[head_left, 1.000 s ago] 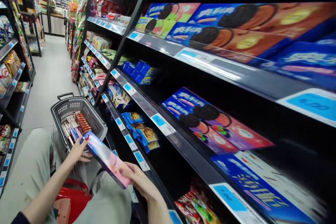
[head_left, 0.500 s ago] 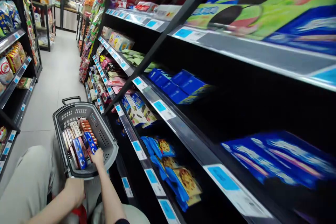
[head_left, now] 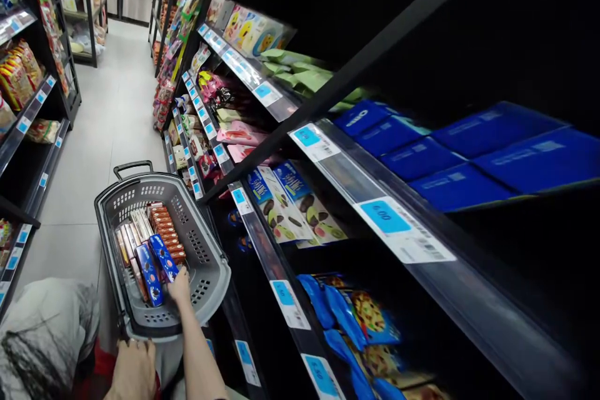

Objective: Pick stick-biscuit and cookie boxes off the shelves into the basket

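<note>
A grey shopping basket (head_left: 213, 278) with a black rim stands on the floor before my knees. My right hand (head_left: 180, 287) reaches into it, fingers closed on the near end of a blue cookie box (head_left: 163, 256). A second blue cookie box (head_left: 150, 275) lies just left of it, tilted the same way. Behind them are several brown packs (head_left: 166, 231) in a row and pale, slim boxes (head_left: 140, 225). My left hand (head_left: 134, 365) is just below the basket's near rim, back upward and fingers curled. What those fingers hold, if anything, is hidden.
Dark shelving rises on the right, with blue Oreo boxes (head_left: 492, 150), blue cookie bags (head_left: 356, 319) and a price-tag rail (head_left: 403, 225). Another shelf (head_left: 35, 119) lines the left side. A tiled aisle (head_left: 117, 87) runs ahead between them.
My view has tipped down and moved closer to the lower shelves. My right hand keeps its hold on the blue cookie box. My left hand has shifted slightly lower in view.
</note>
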Demonstrator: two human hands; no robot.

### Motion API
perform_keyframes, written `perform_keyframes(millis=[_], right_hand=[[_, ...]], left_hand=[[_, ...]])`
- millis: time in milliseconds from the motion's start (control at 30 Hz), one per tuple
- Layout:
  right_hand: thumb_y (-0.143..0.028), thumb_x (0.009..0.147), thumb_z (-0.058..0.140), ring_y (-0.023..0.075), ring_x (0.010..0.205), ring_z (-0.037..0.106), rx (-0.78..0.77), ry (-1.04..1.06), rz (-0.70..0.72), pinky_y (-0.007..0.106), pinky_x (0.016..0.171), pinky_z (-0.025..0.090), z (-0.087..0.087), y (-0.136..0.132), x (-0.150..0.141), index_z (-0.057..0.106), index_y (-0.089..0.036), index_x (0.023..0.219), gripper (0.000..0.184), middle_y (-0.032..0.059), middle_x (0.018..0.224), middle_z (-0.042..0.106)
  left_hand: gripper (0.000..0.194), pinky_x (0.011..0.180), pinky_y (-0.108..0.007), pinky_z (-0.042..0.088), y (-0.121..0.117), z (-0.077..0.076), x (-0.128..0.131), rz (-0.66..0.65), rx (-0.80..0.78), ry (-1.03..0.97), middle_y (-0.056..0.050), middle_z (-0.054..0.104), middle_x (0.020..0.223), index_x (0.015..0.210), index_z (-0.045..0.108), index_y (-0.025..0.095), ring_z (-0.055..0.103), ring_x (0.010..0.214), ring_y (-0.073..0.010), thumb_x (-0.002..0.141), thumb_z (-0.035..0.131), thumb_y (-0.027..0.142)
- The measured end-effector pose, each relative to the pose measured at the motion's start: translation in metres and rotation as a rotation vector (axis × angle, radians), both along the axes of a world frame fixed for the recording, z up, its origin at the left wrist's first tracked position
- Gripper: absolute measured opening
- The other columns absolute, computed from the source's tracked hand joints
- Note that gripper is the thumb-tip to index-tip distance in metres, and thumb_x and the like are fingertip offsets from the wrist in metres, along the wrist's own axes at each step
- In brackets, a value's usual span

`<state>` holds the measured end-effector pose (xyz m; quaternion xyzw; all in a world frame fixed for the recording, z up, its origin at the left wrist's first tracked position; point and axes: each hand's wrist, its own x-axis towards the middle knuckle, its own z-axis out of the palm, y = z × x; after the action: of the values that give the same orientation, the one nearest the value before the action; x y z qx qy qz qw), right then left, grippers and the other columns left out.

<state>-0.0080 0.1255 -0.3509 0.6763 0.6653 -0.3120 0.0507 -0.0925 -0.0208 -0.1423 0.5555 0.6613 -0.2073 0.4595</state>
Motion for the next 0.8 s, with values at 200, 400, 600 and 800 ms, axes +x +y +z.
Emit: perform_keyframes(millis=[200, 400, 600, 800], right_hand=[[-0.024, 0.089, 0.063, 0.0247, 0.115, 0.055, -0.055, -0.065, 0.006, 0.044, 0.096, 0.048, -0.008, -0.003, -0.016, 0.054, -0.015, 0.124, 0.037, 0.0099, 0.13, 0.054], [-0.028, 0.092, 0.06, 0.0297, 0.124, 0.051, -0.252, -0.197, -0.024, 0.054, 0.1, 0.046, -0.02, -0.005, -0.028, 0.045, -0.02, 0.138, 0.049, 0.0119, 0.141, 0.047], [-0.028, 0.093, 0.06, 0.0285, 0.122, 0.053, -0.329, -0.244, 0.031, 0.055, 0.104, 0.043, 0.0, -0.011, -0.031, 0.049, -0.019, 0.136, 0.045, 0.0116, 0.136, 0.053], [-0.007, 0.09, 0.052, 0.0289, 0.118, 0.057, -0.054, 0.001, 0.159, 0.053, 0.106, 0.039, 0.111, -0.028, 0.002, 0.061, -0.012, 0.121, 0.032, 0.014, 0.122, 0.063]], left_hand=[[0.062, 0.102, -0.056, 0.038, -0.003, -0.005, 0.001, 0.023, -0.001, -0.007, -0.028, 0.055, 0.132, 0.147, 0.037, 0.006, 0.05, 0.124, -0.0389, 0.086, 0.045, 0.017], [0.065, 0.102, -0.055, 0.039, -0.002, -0.018, 0.0, 0.027, -0.022, -0.022, -0.029, 0.054, 0.133, 0.146, 0.038, 0.006, 0.05, 0.124, -0.0396, 0.085, 0.054, 0.023], [0.065, 0.102, -0.05, 0.04, -0.001, -0.025, 0.003, 0.005, 0.002, 0.016, -0.025, 0.056, 0.133, 0.146, 0.039, 0.01, 0.052, 0.124, -0.036, 0.085, 0.056, 0.025], [0.065, 0.101, -0.045, 0.045, -0.006, -0.025, -0.002, -0.097, 0.08, 0.097, -0.019, 0.057, 0.134, 0.146, 0.041, 0.013, 0.054, 0.124, -0.031, 0.086, 0.061, 0.03]])
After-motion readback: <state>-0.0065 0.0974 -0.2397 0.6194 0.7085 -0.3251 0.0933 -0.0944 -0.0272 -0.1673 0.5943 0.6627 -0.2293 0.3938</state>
